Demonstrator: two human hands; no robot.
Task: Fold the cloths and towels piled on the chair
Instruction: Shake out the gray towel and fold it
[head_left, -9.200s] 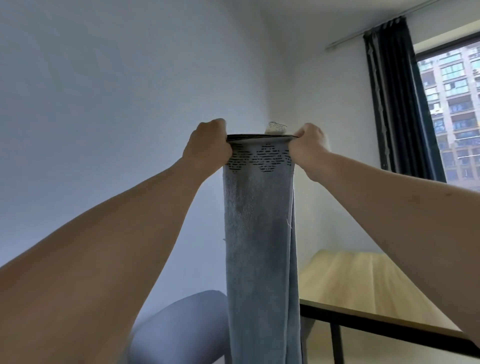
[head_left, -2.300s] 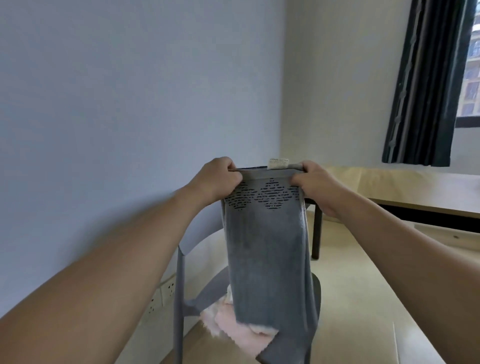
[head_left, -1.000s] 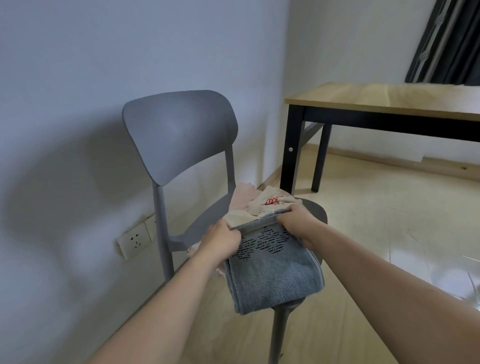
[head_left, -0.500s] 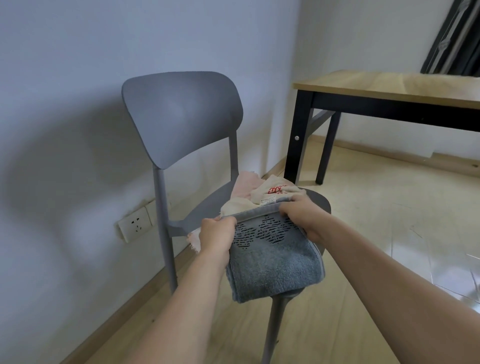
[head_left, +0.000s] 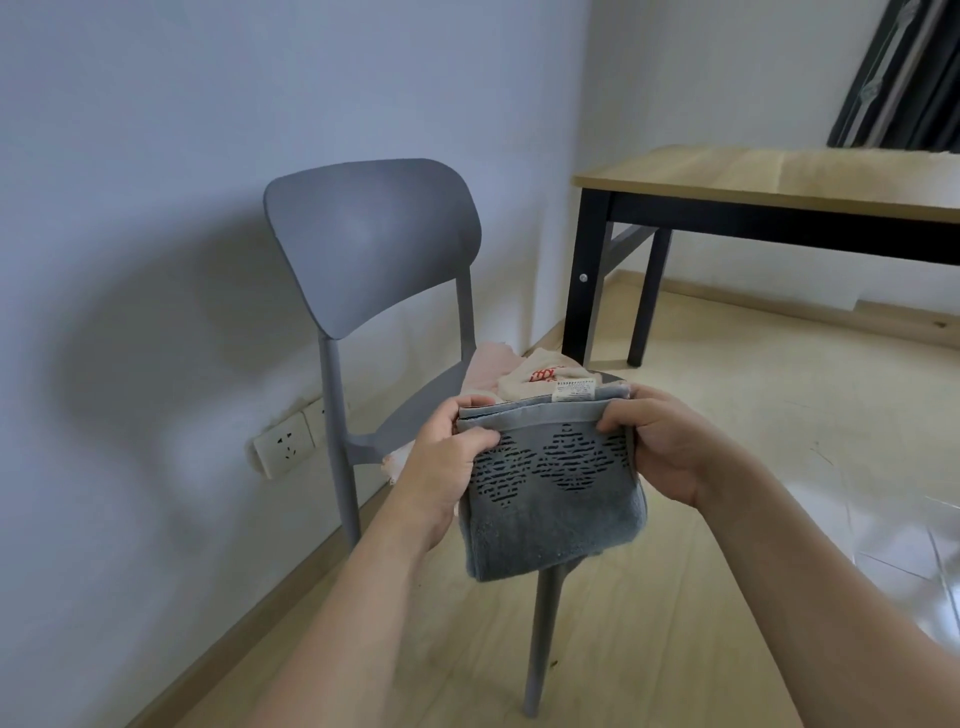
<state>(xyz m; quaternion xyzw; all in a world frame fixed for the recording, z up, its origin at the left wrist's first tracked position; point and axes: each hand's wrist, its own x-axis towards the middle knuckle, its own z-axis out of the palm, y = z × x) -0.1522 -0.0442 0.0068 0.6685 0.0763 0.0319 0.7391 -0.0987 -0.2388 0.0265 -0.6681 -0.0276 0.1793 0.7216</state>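
Both hands, left (head_left: 451, 470) and right (head_left: 660, 447), still pinched the folded towel (head_left: 553, 499), lifted off the chair (head_left: 374, 249) toward 6 o'clock.

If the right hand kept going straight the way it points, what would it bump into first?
The right hand points left across the grey towel it pinches, so it would probably meet the left hand at the other corner first.
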